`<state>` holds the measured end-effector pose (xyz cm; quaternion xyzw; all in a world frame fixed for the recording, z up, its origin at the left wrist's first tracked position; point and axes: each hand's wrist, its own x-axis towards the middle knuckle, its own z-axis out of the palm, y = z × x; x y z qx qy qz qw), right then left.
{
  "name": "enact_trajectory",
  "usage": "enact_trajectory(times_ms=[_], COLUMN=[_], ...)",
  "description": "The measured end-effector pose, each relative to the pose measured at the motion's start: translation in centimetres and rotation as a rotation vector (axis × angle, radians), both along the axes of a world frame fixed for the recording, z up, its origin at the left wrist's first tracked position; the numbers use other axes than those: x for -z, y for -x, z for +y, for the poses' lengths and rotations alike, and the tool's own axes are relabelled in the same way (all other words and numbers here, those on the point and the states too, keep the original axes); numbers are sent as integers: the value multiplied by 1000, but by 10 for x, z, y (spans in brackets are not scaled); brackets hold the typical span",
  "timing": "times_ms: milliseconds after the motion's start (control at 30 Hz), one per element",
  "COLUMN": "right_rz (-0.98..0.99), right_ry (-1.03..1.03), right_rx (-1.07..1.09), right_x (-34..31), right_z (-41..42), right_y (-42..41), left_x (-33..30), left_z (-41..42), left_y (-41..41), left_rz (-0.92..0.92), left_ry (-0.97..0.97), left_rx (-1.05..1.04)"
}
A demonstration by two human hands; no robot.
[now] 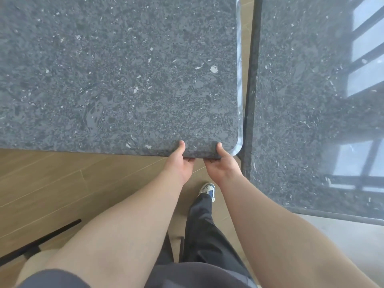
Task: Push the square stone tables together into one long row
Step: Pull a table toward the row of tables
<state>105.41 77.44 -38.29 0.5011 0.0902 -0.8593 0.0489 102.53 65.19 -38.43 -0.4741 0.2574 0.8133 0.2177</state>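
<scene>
— Where are your hands?
— Your left hand (180,163) and right hand (220,163) both grip the near edge of the left stone table (116,71), thumbs on its surface, fingers underneath, by its right corner.
— And the second table (301,113)?
— Just beside it on the right; a narrow strip of wooden floor (247,38) shows between the 2.

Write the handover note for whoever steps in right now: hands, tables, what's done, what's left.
Left hand: grips the near edge of the left table, thumb on top, fingers under.
Right hand: grips the same edge, close to the rounded corner.
Right table: beside it, nearly parallel, its near edge set closer to the person.
Done: tables brought almost together at the near corner.
Left: a thin strip of wooden floor shows between them, wider at the far end; close it and line up the near edges.
</scene>
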Motion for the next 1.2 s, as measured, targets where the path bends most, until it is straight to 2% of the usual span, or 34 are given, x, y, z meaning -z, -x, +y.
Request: enact_trajectory(times_ms=[367, 733, 1033, 1200], right_rz=[-17, -77, -157, -131], right_ry=[41, 153, 159, 185], right_rx=[-31, 29, 22, 43], right_x=[-5, -13, -22, -24], right_z=[-3, -94, -108, -106], right_y=[-5, -79, -96, -97], left_x=[-5, -15, -20, -24], left_z=[-5, -98, -117, -114], left_y=[-2, -61, -72, -71], left_rz=[65, 29, -38, -78], left_ry=[110, 198, 177, 162], left_rx=[94, 167, 183, 162])
